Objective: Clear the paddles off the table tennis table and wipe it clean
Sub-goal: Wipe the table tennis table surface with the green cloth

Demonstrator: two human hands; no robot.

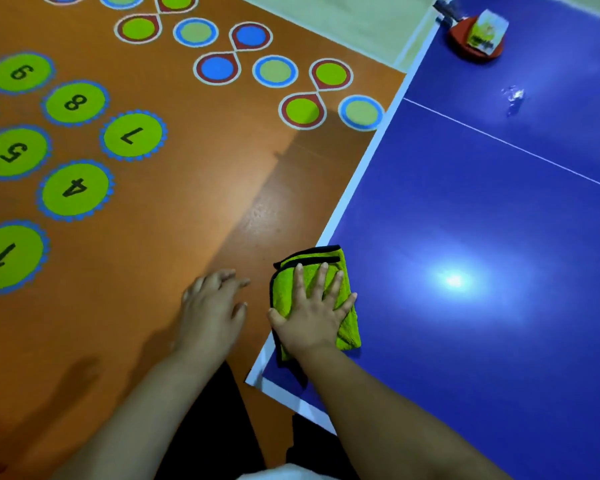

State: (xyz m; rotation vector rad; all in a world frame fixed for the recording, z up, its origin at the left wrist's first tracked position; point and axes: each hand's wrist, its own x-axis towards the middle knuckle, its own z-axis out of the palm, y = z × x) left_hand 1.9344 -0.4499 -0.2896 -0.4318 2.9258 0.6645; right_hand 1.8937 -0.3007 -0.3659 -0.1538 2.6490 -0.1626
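Forearms enter from the bottom edge, over dark trousers. Right hand (312,317) lies flat on a folded green microfibre cloth (286,292), fingers straight and spread, palm pressing down, nothing gripped. Cloth has a black hem and sits at lower centre on the near-left corner of the blue table tennis table (482,209), slightly overhanging its white border.

Left hand (213,306) hangs beside the table over the orange floor (187,209), a little blurred, fingers loose and relaxed, empty.

One red paddle (458,43) lies on the table at upper right of frame, close to the table's left edge, dark handle pointing to the top of frame. A small yellow-and-white packet (487,29) rests on its blade. Below it, on the blue surface, a small shiny clear scrap (513,97), kind unclear. Floor carries painted green numbered circles (132,135) at left.
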